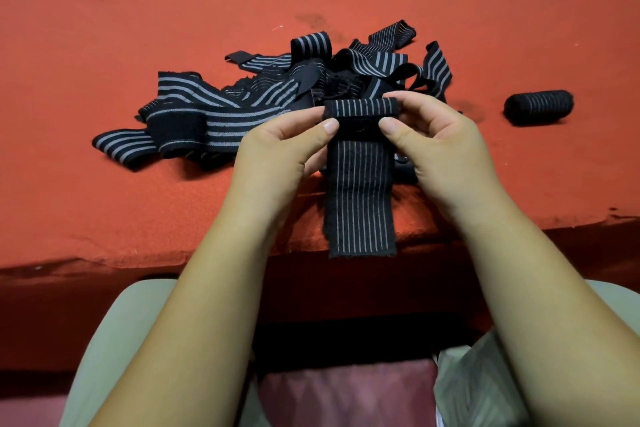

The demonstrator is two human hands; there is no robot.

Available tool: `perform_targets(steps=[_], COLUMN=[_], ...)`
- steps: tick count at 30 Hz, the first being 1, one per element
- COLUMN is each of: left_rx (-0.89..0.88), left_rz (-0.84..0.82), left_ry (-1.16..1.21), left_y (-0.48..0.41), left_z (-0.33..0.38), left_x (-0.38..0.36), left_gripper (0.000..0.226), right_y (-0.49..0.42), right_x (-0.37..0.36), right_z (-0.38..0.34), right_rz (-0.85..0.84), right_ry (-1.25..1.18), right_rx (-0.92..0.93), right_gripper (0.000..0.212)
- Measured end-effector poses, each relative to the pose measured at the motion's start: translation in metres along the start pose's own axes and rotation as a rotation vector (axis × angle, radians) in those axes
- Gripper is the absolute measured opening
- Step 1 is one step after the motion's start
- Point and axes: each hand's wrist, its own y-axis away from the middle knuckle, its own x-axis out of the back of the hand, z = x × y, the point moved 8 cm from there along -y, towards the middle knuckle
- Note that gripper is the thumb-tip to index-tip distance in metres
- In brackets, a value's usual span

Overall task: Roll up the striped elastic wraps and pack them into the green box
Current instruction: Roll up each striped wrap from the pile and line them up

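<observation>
Hands, left [284, 146] and right [436, 139], pinch a barely started wrap [360, 163]; one roll [538, 107] done, pile [263, 97] left, no box visible.

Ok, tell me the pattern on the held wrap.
The wrap is black with thin pale stripes, in the head view.

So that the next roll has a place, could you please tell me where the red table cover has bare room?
Bare red cloth table cover lies left of the tangled pile of black grey-striped elastic wraps, beyond it, and between the right hand and the finished black striped roll. The pile itself is crowded.
</observation>
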Motion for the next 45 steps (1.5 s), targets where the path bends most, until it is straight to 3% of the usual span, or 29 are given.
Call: perform_targets(steps=[17, 24, 28, 31, 37, 45], left_rx=[-0.018, -0.034, -0.003, 0.011, -0.091, -0.057], left_rz=[-0.002, 0.030, -0.043, -0.113, -0.010, -0.108], left_ry=[-0.139, -0.147, -0.114, -0.197, -0.466, -0.451], left_y=[0.006, 0.001, -0.001, 0.001, -0.002, 0.001], left_z=[0.004, 0.002, -0.002, -0.005, -0.006, -0.012], left_x=[-0.004, -0.001, -0.002, -0.007, 0.001, -0.006], left_gripper=[0.017, 0.024, 0.030, 0.039, 0.030, 0.027], right_y=[0.007, 0.005, 0.005, 0.003, 0.002, 0.003], right_x=[-0.004, -0.003, -0.005, -0.004, -0.002, 0.000], right_z=[0.002, 0.004, 0.003, 0.005, 0.001, -0.003], right_rz=[-0.054, -0.105, -0.109, -0.089, -0.018, 0.001], right_ry=[-0.045, -0.034, -0.032, -0.029, -0.061, -0.104], right_rx=[0.051, 0.016, 0.022, 0.023, 0.043, 0.024], right_gripper=[0.042, 0.041, 0.038, 0.038, 0.038, 0.039])
